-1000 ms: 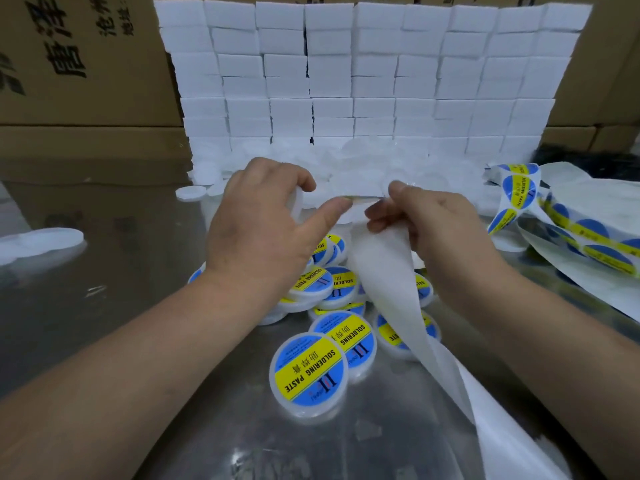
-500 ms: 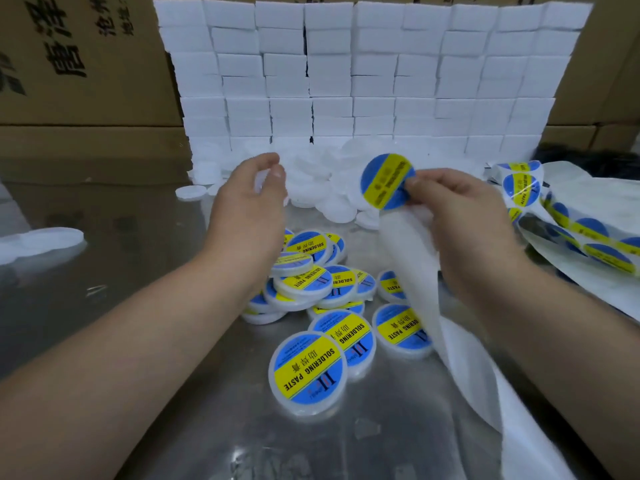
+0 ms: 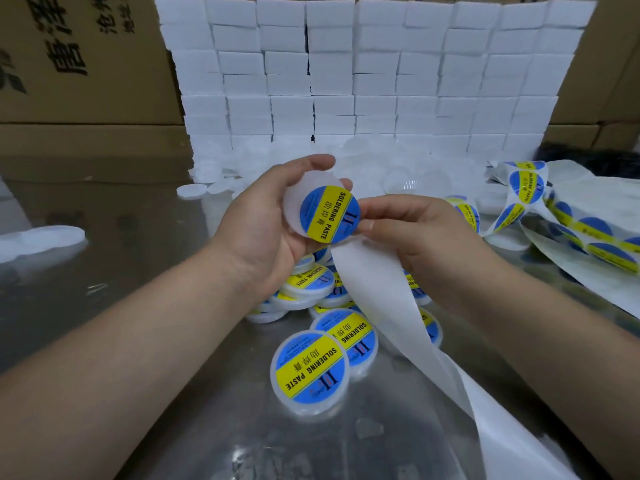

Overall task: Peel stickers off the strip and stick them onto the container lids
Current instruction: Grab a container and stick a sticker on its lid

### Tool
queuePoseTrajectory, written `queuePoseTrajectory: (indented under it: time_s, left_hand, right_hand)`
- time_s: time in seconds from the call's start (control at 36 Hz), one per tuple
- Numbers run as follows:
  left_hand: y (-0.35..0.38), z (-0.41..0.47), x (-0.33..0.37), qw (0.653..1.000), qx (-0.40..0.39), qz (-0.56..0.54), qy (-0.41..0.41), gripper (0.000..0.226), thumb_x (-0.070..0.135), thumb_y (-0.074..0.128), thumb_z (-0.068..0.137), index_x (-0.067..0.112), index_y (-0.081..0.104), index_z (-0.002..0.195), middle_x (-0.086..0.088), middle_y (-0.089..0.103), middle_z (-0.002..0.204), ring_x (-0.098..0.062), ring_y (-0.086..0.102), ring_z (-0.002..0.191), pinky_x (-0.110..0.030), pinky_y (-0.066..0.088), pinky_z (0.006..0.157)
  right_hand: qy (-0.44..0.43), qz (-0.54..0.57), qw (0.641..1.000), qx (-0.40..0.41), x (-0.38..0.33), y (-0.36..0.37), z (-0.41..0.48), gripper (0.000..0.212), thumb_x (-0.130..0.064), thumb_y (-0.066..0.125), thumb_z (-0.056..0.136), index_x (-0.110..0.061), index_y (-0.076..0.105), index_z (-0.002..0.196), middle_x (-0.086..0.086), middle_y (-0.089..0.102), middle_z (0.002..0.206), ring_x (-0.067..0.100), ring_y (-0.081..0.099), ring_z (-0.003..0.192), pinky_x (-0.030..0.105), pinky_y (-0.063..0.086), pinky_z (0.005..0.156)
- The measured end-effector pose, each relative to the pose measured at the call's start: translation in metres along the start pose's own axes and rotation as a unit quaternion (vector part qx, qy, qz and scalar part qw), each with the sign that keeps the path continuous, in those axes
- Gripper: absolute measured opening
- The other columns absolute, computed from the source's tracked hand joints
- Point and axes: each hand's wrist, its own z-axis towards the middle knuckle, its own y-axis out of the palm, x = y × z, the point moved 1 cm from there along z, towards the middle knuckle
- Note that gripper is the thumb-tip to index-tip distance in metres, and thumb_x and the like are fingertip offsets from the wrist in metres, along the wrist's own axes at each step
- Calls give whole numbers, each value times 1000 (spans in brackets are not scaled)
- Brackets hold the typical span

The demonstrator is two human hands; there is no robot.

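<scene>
Blue-and-yellow sticker: laid on the white lid, where it is judged to sit off-centre, shifted toward the right rim.
Left hand: the white lid is gripped by it, with fingers curled round the rim, and is held up above the desk.
Right hand: the sticker's right edge is pinched between thumb and fingertips. The backing liner is caught under the same hand and trails down to the lower right.
Skew risk: if the sticker is pressed down as it lies, it may be fixed crooked or left overhanging the rim.
Crease risk: a bubble or fold may be trapped if the pinched edge is let go before the face is smoothed outward.
Liner risk: the loose liner may be drawn under the sticker's free edge, or may be swept across the labelled containers piled just below the hands.
Strip risk: the sticker strip lies loosely folded at the right. It may be dragged or tangled if the liner is tugged, though it cannot be told whether the two are joined.
</scene>
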Motion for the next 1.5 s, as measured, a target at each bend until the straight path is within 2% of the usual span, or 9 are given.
queuePoseTrajectory:
  time_s: [0.11, 0.33, 0.44, 0.61, 1.14, 1.22, 1.33, 1.42, 1.5]
  left_hand:
    - [-1, 0, -3, 1000, -15, 17, 4, 26, 19, 35, 93, 15, 60, 91, -14, 64, 94, -21, 67, 72, -31, 57, 59]
    - [-4, 3, -10, 995, -24, 92, 35, 19, 8, 54, 86, 24, 64, 89, 0, 72, 89, -16, 69, 78, -30, 57, 69]
    - [-2, 3, -10, 995, -15, 87, 53, 22, 3, 54, 87, 22, 63, 91, 0, 72, 87, -15, 69, 77, -28, 56, 62]
    - [-1, 1, -9, 990, -8, 121, 66, 24, 3, 54, 88, 26, 62, 92, 7, 73, 85, -12, 69, 81, -32, 57, 74]
    - [-1, -2, -7, 976, 1, 194, 97, 28, 3, 52, 90, 29, 62, 89, 12, 72, 85, -8, 68, 82, -25, 57, 68]
    - [1, -5, -6, 952, 15, 261, 160, 31, 2, 53, 89, 32, 61, 87, 15, 71, 86, -2, 66, 87, -20, 54, 78]
    - [8, -11, -8, 915, 29, 335, 224, 34, 2, 54, 89, 36, 59, 86, 22, 67, 85, 6, 63, 87, -13, 50, 79]
    - [11, -15, 0, 916, 72, 296, 261, 29, 5, 52, 91, 34, 55, 88, 22, 67, 79, -2, 66, 75, -20, 55, 64]
    - [10, -15, 10, 919, 109, 265, 271, 23, 12, 51, 93, 34, 50, 92, 12, 66, 83, -8, 68, 63, -19, 51, 51]
  right_hand:
    - [5, -2, 1000, 0, 1, 1, 0, 32, -2, 59, 81, -28, 76, 71, -5, 73, 73, 7, 67, 70, 18, 52, 61]
    - [11, 33, 999, -16, -3, 3, -2, 29, 4, 57, 81, -21, 72, 84, -2, 73, 75, 8, 68, 68, 16, 49, 55]
    - [12, 10, 1000, -18, -2, 2, -1, 28, 2, 58, 81, -21, 74, 80, 0, 74, 78, 12, 68, 74, 22, 55, 65]
    - [15, 2, 1000, -16, 0, 2, -1, 28, 2, 57, 81, -20, 75, 81, 3, 74, 81, 15, 69, 79, 27, 55, 71]
    - [2, -17, 1000, -11, 0, 3, -2, 33, 1, 55, 83, -25, 73, 75, -5, 68, 63, 5, 64, 63, 17, 51, 58]
    - [7, -45, 999, 10, 2, 2, -1, 34, -2, 56, 83, -29, 74, 74, -6, 67, 62, 3, 63, 62, 15, 50, 60]
    - [4, -107, 993, 58, 4, 1, 0, 29, -13, 58, 84, -32, 72, 67, -5, 66, 61, 1, 59, 62, 10, 46, 57]
    - [37, -200, 971, 122, 7, -7, 3, 28, -33, 58, 84, -25, 67, 59, -11, 65, 60, -2, 50, 52, 14, 42, 52]
    - [36, -167, 967, 187, 6, -14, 4, 33, -40, 54, 85, -15, 69, 70, -10, 64, 63, 1, 51, 57, 18, 39, 54]
